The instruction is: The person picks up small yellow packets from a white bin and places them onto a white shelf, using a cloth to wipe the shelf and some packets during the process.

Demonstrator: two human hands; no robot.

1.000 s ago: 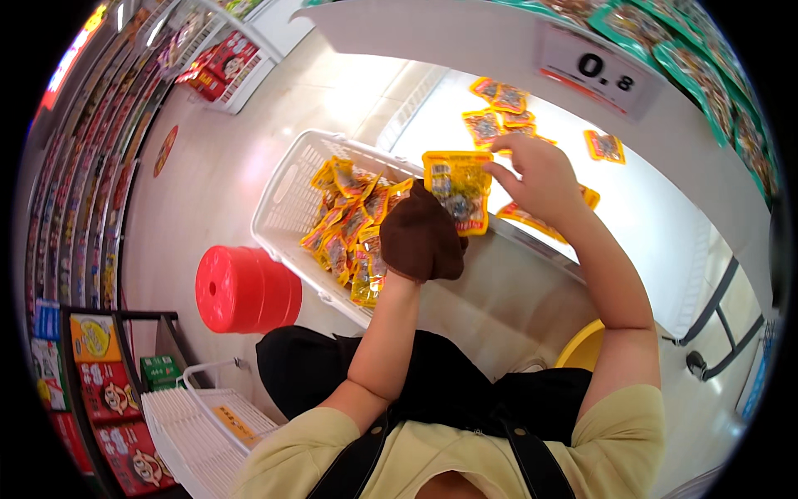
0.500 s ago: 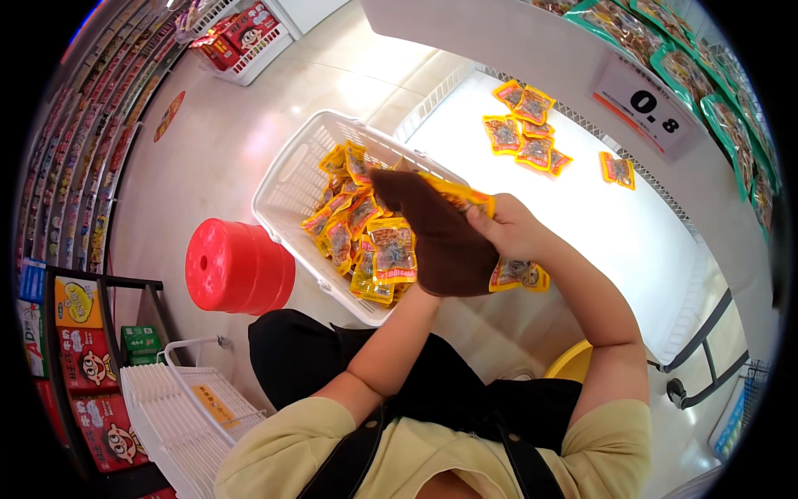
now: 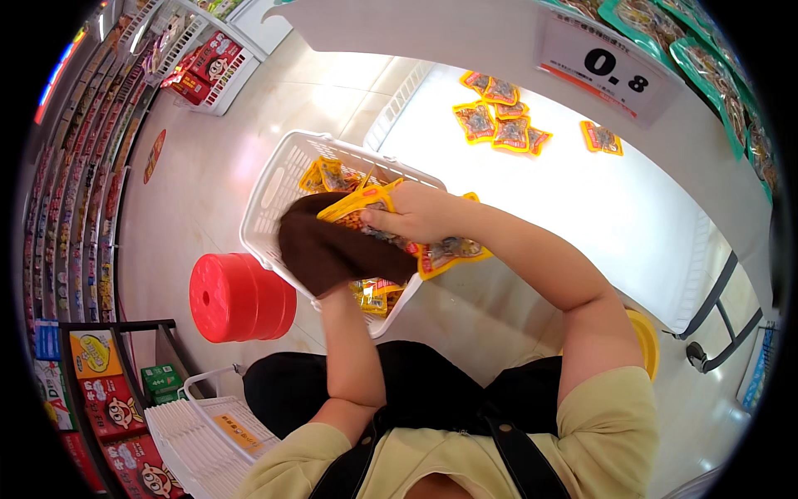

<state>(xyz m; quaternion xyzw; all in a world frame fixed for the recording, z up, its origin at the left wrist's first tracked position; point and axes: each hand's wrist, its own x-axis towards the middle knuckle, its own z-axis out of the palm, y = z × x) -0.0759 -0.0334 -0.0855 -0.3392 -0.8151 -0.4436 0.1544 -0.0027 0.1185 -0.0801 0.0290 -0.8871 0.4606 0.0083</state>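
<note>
A brown cloth [image 3: 337,249] covers my left hand past the wrist [image 3: 335,301], over the white basket [image 3: 259,200]; its fingers are hidden. My right hand [image 3: 424,212] is closed on several yellow snack packets [image 3: 359,204], the thumb on top, pressing them against the cloth. More snack packets [image 3: 453,254] stick out below that hand. Inside the basket, packets [image 3: 328,176] show beyond the cloth and packets [image 3: 378,295] on its near side. The cloth and my hands hide the middle of the basket.
Several packets [image 3: 503,125] lie on the white lit shelf [image 3: 582,200], below an overhanging ledge with a price card [image 3: 603,66]. A red round stool [image 3: 241,297] stands left of the basket. White wire baskets [image 3: 204,441] and a black rack [image 3: 120,358] are nearer on the left.
Both hands have moved left over the basket with the cloth and packets. The cloth now lies flatter and hides more of the basket's contents. The whole view has shifted slightly.
</note>
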